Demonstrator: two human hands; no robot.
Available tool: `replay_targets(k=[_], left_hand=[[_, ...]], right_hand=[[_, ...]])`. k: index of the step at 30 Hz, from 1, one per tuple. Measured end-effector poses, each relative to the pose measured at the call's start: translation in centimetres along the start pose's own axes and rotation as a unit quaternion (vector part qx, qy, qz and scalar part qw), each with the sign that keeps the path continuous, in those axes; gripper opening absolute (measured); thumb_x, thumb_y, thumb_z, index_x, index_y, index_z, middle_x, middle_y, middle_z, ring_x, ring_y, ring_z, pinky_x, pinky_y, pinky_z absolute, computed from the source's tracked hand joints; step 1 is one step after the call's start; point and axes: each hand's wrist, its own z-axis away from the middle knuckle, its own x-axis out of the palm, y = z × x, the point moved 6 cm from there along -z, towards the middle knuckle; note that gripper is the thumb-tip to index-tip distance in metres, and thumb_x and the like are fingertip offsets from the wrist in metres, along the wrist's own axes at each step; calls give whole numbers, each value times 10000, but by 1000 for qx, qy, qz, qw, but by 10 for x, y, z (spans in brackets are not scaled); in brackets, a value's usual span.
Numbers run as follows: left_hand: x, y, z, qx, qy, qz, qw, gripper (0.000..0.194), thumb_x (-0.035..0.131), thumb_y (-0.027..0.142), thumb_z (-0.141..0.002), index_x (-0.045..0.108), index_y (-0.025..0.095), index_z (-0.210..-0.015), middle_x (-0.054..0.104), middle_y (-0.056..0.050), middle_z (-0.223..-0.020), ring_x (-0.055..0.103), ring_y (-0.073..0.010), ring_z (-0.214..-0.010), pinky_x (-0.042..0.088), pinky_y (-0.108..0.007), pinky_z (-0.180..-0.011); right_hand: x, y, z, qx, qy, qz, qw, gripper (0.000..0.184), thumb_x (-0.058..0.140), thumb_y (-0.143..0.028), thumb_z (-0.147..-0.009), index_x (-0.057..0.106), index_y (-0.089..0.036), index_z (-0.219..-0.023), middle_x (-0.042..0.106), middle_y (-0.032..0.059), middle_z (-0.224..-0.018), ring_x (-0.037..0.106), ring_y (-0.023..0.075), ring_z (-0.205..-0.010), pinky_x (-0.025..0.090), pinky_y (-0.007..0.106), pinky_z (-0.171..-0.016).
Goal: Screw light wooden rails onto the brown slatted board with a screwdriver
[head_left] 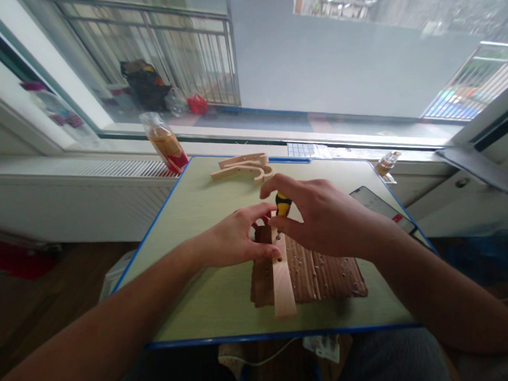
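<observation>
**Right-hand grip on a small screwdriver over a wooden strip**

Our right hand has a closed grip on a screwdriver with a yellow and black handle, thumb and fingers pinching it near the top so it stands roughly upright. Its tip points down at the upper end of a pale wooden strip, which runs from just under the grip toward us. Just left of the grip, our left hand presses on the strip's upper end, fingers curled narrow, thumb and forefinger close beside the screwdriver's shaft; we cannot tell whether they pinch a screw.

Under the strip lies a brown corrugated cardboard pad, dotted with small holes, spreading to the right below the grip. All this rests on a green table with a blue rim. Beyond the grip, toward the window, lie curved wooden pieces. Farther left of those, a bottle of amber liquid stands on the sill. To the right of the grip, a phone lies near the table's edge.
</observation>
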Motion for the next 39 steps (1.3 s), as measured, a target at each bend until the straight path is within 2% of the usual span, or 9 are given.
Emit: replay_targets(k=[4, 6, 10, 14, 20, 22, 27, 33, 39], left_hand=[[0, 2, 0, 15, 0, -4, 1000, 521, 905, 491, -784, 705, 183, -1153, 739, -53, -1098, 671, -230, -950, 536, -343, -823], [-1, 2, 0, 11, 3, -6, 1000, 543, 906, 500, -781, 700, 185, -1173, 735, -61, -1129, 667, -235, -963, 536, -345, -816], [0, 1, -1, 1, -2, -11, 1000, 606, 894, 523, -787, 684, 188, -1246, 734, -68, -1133, 678, -239, -948, 549, -368, -830], [1, -2, -1, 3, -2, -6, 1000, 642, 896, 530, -778, 672, 194, -1278, 724, -63, -1101, 691, -257, -967, 565, -395, -865], [3, -5, -1, -6, -5, 15, 1000, 747, 889, 569, -774, 621, 209, -1371, 712, -77, -1148, 691, -263, -985, 580, -406, -862], [3, -5, -1, -13, -1, 12, 1000, 766, 896, 570, -765, 618, 210, -1381, 713, -80, -1154, 688, -263, -986, 581, -399, -848], [2, -4, 0, -15, -4, 4, 1000, 603, 880, 569, -783, 688, 189, -1211, 735, -81, -1121, 691, -252, -943, 575, -375, -803], [1, -2, 0, -1, -2, -6, 1000, 504, 912, 481, -766, 707, 184, -1119, 764, -80, -1138, 704, -266, -983, 556, -370, -849], [2, -4, 0, -6, -1, 0, 1000, 580, 893, 529, -781, 674, 187, -1195, 759, -73, -1082, 705, -261, -953, 554, -364, -814]], right_hand=[[-1, 3, 0, 9, -9, 44, 999, 172, 561, -363, -997, 595, -221, -1089, 668, -2, -813, 493, 146, -675, 289, 330, -644], [-1, 4, 1, 16, -17, 54, 998, 166, 548, -383, -1004, 574, -223, -1037, 639, -10, -791, 460, 139, -661, 268, 328, -625], [-3, 1, 3, 4, -39, 9, 999, 150, 531, -301, -978, 545, -211, -1098, 672, 14, -906, 518, 149, -753, 314, 320, -658], [-1, -4, 5, -17, -76, -26, 997, 308, 514, -195, -920, 533, -184, -1227, 682, 33, -927, 547, 160, -780, 344, 327, -686], [-3, -5, 7, -18, -67, -27, 997, 357, 512, -171, -934, 547, -165, -1289, 688, 51, -965, 555, 154, -787, 353, 319, -699], [-4, -6, 6, -31, -61, -20, 997, 357, 515, -162, -942, 549, -151, -1297, 675, 42, -926, 536, 141, -740, 348, 316, -687], [-5, -6, 4, -29, -36, -19, 999, 384, 536, -201, -970, 523, -153, -1351, 589, -31, -749, 494, 123, -619, 328, 317, -649], [-3, -3, 3, 8, -38, 3, 999, 148, 550, -305, -980, 559, -194, -1076, 574, -21, -752, 464, 131, -646, 274, 336, -609], [-1, -3, 3, 24, -41, 20, 999, 142, 519, -323, -986, 511, -198, -1053, 563, -20, -762, 446, 138, -669, 260, 337, -610]])
